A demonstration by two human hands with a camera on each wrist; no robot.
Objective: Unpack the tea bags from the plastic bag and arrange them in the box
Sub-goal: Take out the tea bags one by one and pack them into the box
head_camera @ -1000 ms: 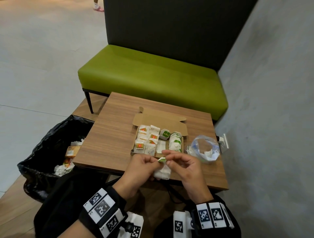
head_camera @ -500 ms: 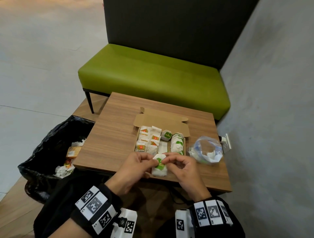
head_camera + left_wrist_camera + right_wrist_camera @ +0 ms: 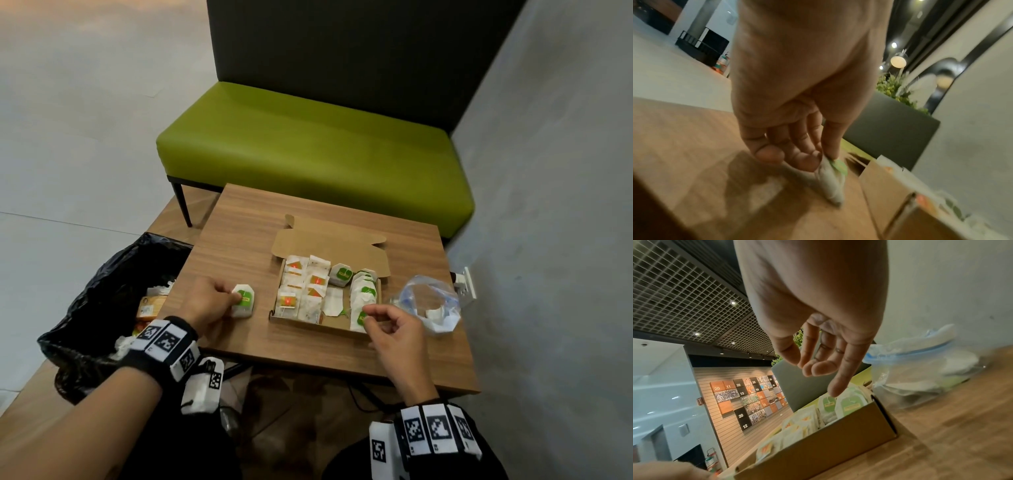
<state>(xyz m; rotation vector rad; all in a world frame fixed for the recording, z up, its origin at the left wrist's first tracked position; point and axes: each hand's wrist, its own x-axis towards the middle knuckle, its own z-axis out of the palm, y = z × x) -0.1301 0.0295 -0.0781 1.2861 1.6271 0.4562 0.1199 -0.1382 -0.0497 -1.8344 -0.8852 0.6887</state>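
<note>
An open cardboard box [image 3: 308,323] sits mid-table, filled with rows of tea bags: orange-tagged on the left, green-tagged [image 3: 364,291] on the right. My left hand [image 3: 234,298] pinches a white tea bag with a green tag [image 3: 244,300] against the table, left of the box. The left wrist view shows thumb and fingers of that hand [image 3: 824,160] closed on this tea bag [image 3: 830,183]. My right hand [image 3: 368,314] hovers over the box's near right corner, fingers relaxed and holding nothing. Its [image 3: 813,376] index finger points at the green-tagged bags [image 3: 851,404]. The clear plastic bag [image 3: 428,305] lies right of the box.
A black bin bag [image 3: 102,291] with wrappers stands open off the table's left edge. A green bench [image 3: 308,154] sits behind the table, and a grey wall with a socket [image 3: 466,287] runs along the right. The box lid [image 3: 329,243] stands open at the back.
Both hands held tea bags together at the table's near edge. Now they have parted: the left moved left with a green-tagged bag, the right moved right to the box's near corner, empty.
</note>
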